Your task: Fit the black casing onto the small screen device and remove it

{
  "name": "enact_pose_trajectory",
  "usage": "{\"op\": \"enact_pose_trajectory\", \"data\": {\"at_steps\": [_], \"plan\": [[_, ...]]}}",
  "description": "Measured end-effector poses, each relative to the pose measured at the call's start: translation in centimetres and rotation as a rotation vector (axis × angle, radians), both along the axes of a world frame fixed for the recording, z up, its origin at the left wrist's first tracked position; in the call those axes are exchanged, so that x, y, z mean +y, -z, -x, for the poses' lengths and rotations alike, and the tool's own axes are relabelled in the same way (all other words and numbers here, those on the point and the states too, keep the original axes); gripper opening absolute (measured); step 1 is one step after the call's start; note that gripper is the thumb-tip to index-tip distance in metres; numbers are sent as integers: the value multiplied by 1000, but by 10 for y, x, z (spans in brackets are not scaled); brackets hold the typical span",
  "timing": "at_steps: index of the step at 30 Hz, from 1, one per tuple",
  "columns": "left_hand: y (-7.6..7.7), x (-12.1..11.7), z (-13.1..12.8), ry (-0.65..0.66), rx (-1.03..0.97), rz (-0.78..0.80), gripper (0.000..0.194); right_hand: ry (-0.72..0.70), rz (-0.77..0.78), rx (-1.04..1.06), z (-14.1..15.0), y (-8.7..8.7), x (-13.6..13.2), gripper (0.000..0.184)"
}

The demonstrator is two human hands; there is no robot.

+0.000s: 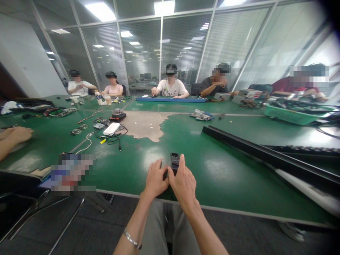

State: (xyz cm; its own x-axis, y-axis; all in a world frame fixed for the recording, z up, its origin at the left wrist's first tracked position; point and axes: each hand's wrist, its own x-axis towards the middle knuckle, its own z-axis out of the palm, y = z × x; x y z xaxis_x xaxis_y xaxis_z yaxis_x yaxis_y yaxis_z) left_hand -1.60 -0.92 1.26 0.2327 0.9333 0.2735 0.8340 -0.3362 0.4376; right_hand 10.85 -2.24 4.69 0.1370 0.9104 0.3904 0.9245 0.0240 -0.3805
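Note:
A small black boxy device [174, 157] lies on the green table [228, 177] right in front of me, its exact kind not clear. My right hand [184, 182] covers its near part, with the thumb along the left side and the index finger stretched along the right side. Just left of it, my left hand [155, 180] rests low at the table, fingers apart and slightly bent, holding nothing that I can see. The thumbs of both hands are close together. The near end of the device is hidden under my right hand.
To the right lie a long black rail [265, 152] and a green basket [289, 115] of parts. A white box with cables [112, 129], eyeglasses [79, 129] and gloves [202, 115] lie farther off. Several people sit around; another person's hands [18, 135] are at left.

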Motion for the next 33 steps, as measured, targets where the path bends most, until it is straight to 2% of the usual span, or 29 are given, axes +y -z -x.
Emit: {"op": "enact_pose_trajectory", "data": {"at_steps": [4, 12, 18, 23, 29, 33], "plan": [[3, 1, 0, -18, 12, 15, 59, -2, 3, 10, 0, 8, -1, 73], [2, 0, 0, -12, 20, 26, 63, 26, 19, 18, 2, 18, -1, 71], [2, -1, 0, -11, 26, 35, 65, 26, 66, 3, 0, 15, -2, 76], [3, -1, -1, -21, 19, 16, 65, 24, -6, 20, 1, 15, -2, 83], [7, 0, -2, -36, 21, -3, 68, 49, 27, 72, 3, 12, -1, 76], [7, 0, -2, -35, 39, -1, 74, 34, -32, 151, 2, 4, 3, 77]]}}
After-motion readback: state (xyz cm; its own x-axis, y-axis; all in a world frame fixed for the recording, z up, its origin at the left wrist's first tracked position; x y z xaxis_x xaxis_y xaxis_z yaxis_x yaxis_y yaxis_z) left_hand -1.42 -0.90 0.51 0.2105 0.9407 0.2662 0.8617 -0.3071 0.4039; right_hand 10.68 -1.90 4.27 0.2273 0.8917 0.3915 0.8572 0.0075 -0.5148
